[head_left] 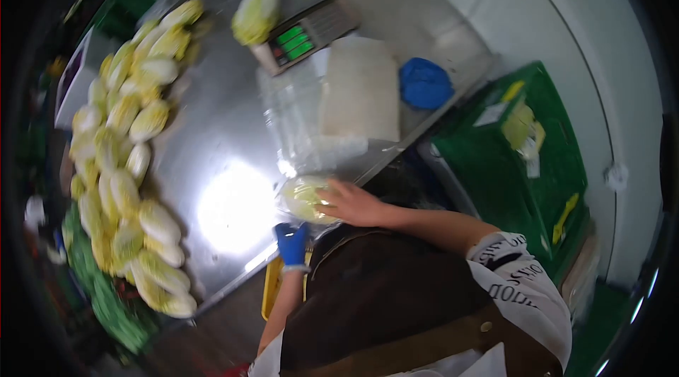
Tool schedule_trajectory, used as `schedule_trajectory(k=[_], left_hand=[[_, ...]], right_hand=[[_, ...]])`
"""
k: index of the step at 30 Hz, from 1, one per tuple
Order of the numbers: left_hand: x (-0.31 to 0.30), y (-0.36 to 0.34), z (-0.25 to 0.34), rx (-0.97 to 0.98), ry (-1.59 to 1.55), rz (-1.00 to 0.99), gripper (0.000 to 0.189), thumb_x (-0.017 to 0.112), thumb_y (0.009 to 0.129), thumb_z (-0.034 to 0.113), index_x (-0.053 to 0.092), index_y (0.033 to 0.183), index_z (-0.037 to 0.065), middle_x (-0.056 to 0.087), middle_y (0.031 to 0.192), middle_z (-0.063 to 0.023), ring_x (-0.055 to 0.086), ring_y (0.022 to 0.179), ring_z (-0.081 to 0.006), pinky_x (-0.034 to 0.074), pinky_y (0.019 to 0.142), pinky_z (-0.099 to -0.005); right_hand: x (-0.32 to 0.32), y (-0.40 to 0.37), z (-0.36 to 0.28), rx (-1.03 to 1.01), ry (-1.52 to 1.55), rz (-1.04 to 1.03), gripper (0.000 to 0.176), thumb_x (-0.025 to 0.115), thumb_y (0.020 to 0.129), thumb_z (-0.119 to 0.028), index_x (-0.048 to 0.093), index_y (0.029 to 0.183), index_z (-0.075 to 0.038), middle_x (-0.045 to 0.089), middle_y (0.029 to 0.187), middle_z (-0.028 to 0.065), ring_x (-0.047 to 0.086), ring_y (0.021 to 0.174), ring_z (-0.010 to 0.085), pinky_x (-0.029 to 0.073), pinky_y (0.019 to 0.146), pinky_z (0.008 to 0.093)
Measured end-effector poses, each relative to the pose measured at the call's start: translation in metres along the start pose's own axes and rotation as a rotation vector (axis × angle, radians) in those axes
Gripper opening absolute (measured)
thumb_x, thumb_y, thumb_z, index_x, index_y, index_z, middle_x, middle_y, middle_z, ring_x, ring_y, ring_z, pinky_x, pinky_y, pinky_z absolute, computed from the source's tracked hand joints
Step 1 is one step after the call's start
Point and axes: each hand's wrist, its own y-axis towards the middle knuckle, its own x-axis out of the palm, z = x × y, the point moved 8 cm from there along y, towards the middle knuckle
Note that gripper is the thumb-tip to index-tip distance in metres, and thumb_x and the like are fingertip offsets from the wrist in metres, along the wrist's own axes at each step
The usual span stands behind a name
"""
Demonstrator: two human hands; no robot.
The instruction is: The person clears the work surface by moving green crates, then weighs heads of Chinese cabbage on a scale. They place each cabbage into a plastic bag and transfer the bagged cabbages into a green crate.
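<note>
Cabbage in clear wrap, by the table edge, near my apron. Right hand laid over its side; gloved left hand just beside; cannot tell whether either grips. Estimate: dense, firm; outer leaves bruise; wrap slippery. Best hold: broad palms under both ends.

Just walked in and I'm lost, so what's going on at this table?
Someone's right hand rests on a plastic-wrapped cabbage at the edge of the metal table, with the blue-gloved left hand beside it. Another cabbage sits by the scale's green display, and a pile of cabbages lines the left.
</note>
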Motion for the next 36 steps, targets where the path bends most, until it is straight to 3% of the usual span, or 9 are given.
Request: schedule_trajectory(k=[4, 9, 15, 18, 20, 23, 26, 32, 36], left_hand=[[-0.013, -0.007, 0.173, 0.706, 0.396, -0.079, 0.058, 0.074, 0.074, 0.011, 0.049, 0.125, -0.001, 0.048, 0.129, -0.0196, 0.04, 0.125, -0.0299, 0.031, 0.104, -0.0389], [0.031, 0.042, 0.173, 0.101, -0.344, -0.825, 0.049, 0.039, 0.095, 0.017, 0.033, 0.14, 0.0, 0.039, 0.142, -0.0126, 0.036, 0.131, -0.0226, 0.027, 0.109, -0.0364], [0.102, -0.028, 0.288, 0.135, -0.652, -0.697, 0.068, 0.056, 0.086, 0.019, 0.023, 0.144, 0.005, 0.034, 0.142, -0.012, 0.038, 0.128, -0.0268, 0.033, 0.106, -0.0408], [0.182, -0.103, 0.351, 0.306, -0.535, -0.755, 0.074, 0.058, 0.087, 0.023, 0.016, 0.146, 0.008, 0.029, 0.145, -0.0116, 0.033, 0.131, -0.0271, 0.029, 0.107, -0.0409], [0.233, -0.167, 0.38, 0.424, -0.386, -1.012, 0.084, 0.064, 0.083, 0.024, 0.012, 0.147, 0.008, 0.025, 0.147, -0.0111, 0.03, 0.133, -0.027, 0.028, 0.107, -0.0393], [0.275, -0.235, 0.405, 0.576, -0.258, -1.445, 0.102, 0.073, 0.076, 0.023, 0.004, 0.148, 0.004, 0.013, 0.153, -0.0105, 0.03, 0.134, -0.0266, 0.03, 0.106, -0.0378], [0.297, -0.231, 0.382, 0.505, -0.012, -1.554, 0.064, 0.062, 0.084, 0.006, 0.032, 0.14, -0.001, 0.039, 0.141, -0.0132, 0.042, 0.126, -0.0241, 0.037, 0.102, -0.0352], [0.286, -0.105, 0.269, -0.055, -0.022, -0.984, 0.029, 0.051, 0.092, 0.011, 0.057, 0.116, -0.003, 0.065, 0.1, -0.0128, 0.062, 0.09, -0.0192, 0.05, 0.082, -0.0295], [0.242, -0.062, 0.215, -0.266, -0.063, -0.851, 0.031, 0.049, 0.093, 0.024, 0.061, 0.107, -0.001, 0.065, 0.089, -0.0112, 0.064, 0.081, -0.0206, 0.051, 0.076, -0.0303]], right_hand=[[-0.038, 0.016, 0.039, 0.378, 0.58, 0.073, 0.072, 0.074, 0.066, -0.033, 0.046, 0.13, -0.014, 0.05, 0.125, 0.0123, 0.051, 0.106, 0.0332, 0.05, 0.084, 0.0397], [-0.039, -0.007, 0.108, 0.877, 1.471, -0.09, 0.059, 0.065, 0.08, -0.045, 0.053, 0.12, -0.004, 0.061, 0.102, 0.0108, 0.062, 0.083, 0.0242, 0.051, 0.077, 0.0363], [-0.142, -0.092, 0.137, 0.712, 2.125, 0.517, 0.083, 0.059, 0.086, -0.048, 0.019, 0.141, -0.002, 0.036, 0.134, 0.0153, 0.053, 0.108, 0.0248, 0.046, 0.093, 0.0381], [-0.185, -0.149, 0.15, 0.628, 1.041, 0.85, 0.093, 0.072, 0.078, -0.04, 0.017, 0.142, -0.001, 0.03, 0.14, 0.0153, 0.04, 0.124, 0.027, 0.034, 0.104, 0.0394], [-0.212, -0.212, 0.177, 0.953, 1.15, 1.087, 0.098, 0.079, 0.069, -0.021, 0.018, 0.142, -0.001, 0.036, 0.137, 0.019, 0.037, 0.126, 0.0287, 0.031, 0.107, 0.0382], [-0.222, -0.326, 0.209, 0.752, 1.632, 1.363, 0.046, 0.059, 0.085, -0.017, 0.047, 0.126, -0.001, 0.056, 0.117, 0.011, 0.056, 0.104, 0.0168, 0.046, 0.09, 0.0321], [-0.241, -0.482, 0.226, 1.18, 1.199, 1.631, 0.045, 0.057, 0.086, -0.021, 0.045, 0.126, -0.004, 0.057, 0.115, 0.0101, 0.053, 0.106, 0.0191, 0.044, 0.09, 0.0333], [-0.167, -0.705, 0.244, 1.696, 0.842, 1.53, 0.058, 0.066, 0.08, -0.023, 0.042, 0.13, -0.008, 0.055, 0.119, 0.0086, 0.055, 0.106, 0.0209, 0.043, 0.091, 0.0354], [-0.092, -0.712, 0.274, 1.582, 1.353, 1.456, 0.059, 0.061, 0.085, -0.041, 0.042, 0.132, -0.011, 0.055, 0.123, 0.0082, 0.054, 0.111, 0.0229, 0.041, 0.096, 0.0397]])
